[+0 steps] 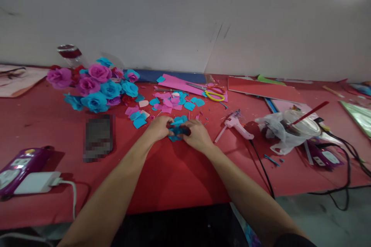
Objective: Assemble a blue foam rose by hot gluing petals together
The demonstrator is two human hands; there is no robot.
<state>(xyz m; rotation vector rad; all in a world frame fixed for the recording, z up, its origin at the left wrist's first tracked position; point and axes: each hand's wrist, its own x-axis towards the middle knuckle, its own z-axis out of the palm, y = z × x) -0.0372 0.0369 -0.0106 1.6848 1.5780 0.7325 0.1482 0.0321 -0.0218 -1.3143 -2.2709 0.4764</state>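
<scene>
Both hands meet over a blue paper flower [177, 130] near the middle of the red table [179, 173]. My left hand [158, 129] grips its left side between thumb and fingers. On the opposite side, the fingers of my right hand [198, 135] are closed on it too, partly hiding the petals. Just beyond lie loose blue and pink paper petals [166, 104]. Scissors with yellow and orange handles [214, 94] rest on a pink paper sheet [179, 83]. To the right of my right hand, a pink glue gun [239, 126] lies on its side.
A bunch of paper roses [98, 85] stands at left, with a blurred dark rectangle [98, 137] in front. Purple power strips [26, 166] lie at both sides, with cords. A plastic bag [285, 133] and a round lidded container [301, 121] sit at right. A white wall [139, 19] closes the back.
</scene>
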